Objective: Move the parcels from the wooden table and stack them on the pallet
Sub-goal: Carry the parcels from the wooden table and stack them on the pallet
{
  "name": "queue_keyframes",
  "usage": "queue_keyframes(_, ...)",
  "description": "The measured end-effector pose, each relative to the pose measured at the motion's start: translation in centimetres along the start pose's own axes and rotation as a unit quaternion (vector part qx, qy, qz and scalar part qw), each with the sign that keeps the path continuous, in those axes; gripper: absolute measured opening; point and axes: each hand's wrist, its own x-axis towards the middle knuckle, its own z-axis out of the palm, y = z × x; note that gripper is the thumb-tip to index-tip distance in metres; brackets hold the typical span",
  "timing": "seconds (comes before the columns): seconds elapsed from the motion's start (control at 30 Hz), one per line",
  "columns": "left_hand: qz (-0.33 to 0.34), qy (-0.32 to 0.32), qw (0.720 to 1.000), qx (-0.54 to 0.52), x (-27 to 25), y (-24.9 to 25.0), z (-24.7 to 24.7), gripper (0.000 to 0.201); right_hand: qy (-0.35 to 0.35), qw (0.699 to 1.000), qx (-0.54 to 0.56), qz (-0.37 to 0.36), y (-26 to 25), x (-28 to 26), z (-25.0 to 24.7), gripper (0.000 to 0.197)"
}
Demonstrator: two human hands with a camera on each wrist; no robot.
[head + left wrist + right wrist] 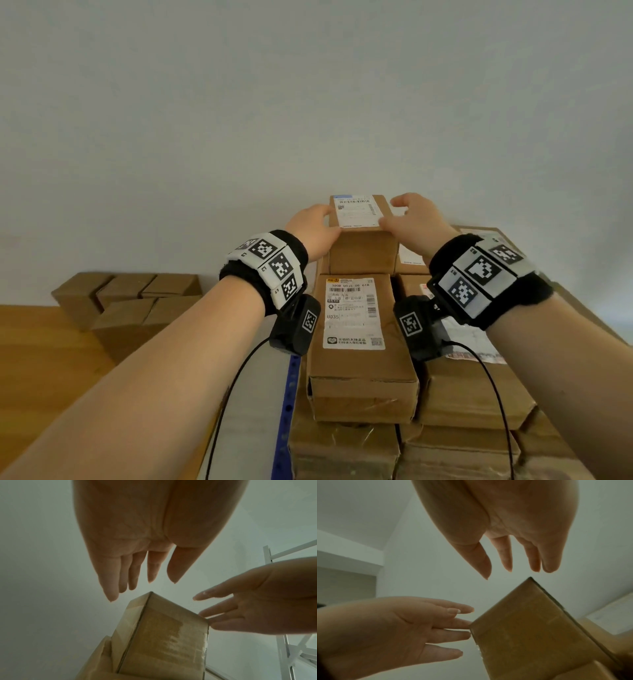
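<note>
A brown cardboard parcel (361,250) with a white label stands on top of the stack of parcels, against the wall. My left hand (317,222) is at its left side and my right hand (409,214) at its right side. Both have straight, spread fingers. In the left wrist view my left hand (142,585) hovers just above the parcel (168,635), while the right hand (257,601) touches its right edge with its fingertips. Seen from the right wrist, the right hand (513,568) is above the parcel (530,628) and the left hand (402,628) touches its left edge.
Below lie more labelled parcels (356,346) stacked in layers on the blue-edged pallet (289,411). Several plain parcels (130,301) sit on the wooden table (34,359) at the left. A white wall is close behind. A white metal rack (274,555) stands to the right.
</note>
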Motion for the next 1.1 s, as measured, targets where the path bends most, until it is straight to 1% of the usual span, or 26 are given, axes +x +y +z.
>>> queue_keyframes(0.1, -0.016, 0.032, 0.999, 0.0, -0.8, -0.4, -0.2, 0.05, 0.0, 0.999, 0.005, -0.048, -1.0, -0.8, 0.2, 0.047)
queue_keyframes(0.23, -0.027, 0.078, 0.996, -0.024, -2.7, -2.0, -1.4, 0.048, -0.019, 0.995, 0.036, -0.09, -3.2, -2.3, 1.8, 0.042)
queue_keyframes(0.37, -0.037, 0.122, 0.99, -0.063, -5.4, -4.7, -3.4, 0.044, -0.038, 0.99, 0.061, -0.117, -5.7, -4.7, 4.4, 0.04)
queue_keyframes(0.47, -0.052, 0.15, 0.983, -0.091, -8.2, -7.6, -5.6, 0.042, -0.053, 0.985, 0.091, -0.138, -8.5, -6.7, 7.8, 0.039)
queue_keyframes(0.57, -0.07, 0.142, 0.982, -0.103, -11.7, -11.4, -7.8, 0.041, -0.075, 0.98, 0.108, -0.148, -11.8, -9.2, 12.3, 0.037)
queue_keyframes(0.63, -0.083, 0.13, 0.983, -0.1, -14.5, -14.8, -9.8, 0.041, -0.088, 0.978, 0.12, -0.147, -13.9, -11.0, 16.0, 0.037)
queue_keyframes(0.83, -0.109, 0.119, 0.984, -0.07, -22.3, -25.1, -15.9, 0.039, -0.146, 0.974, 0.134, -0.11, -19.0, -17.0, 27.4, 0.036)
queue_keyframes(0.97, -0.138, 0.11, 0.982, -0.064, -24.2, -30.2, -18.3, 0.039, -0.173, 0.974, 0.122, -0.081, -20.4, -18.7, 32.0, 0.036)
queue_keyframes(1.1, -0.163, 0.107, 0.978, -0.077, -23.9, -34.5, -19.3, 0.04, -0.187, 0.976, 0.085, -0.07, -20.4, -18.3, 35.4, 0.032)
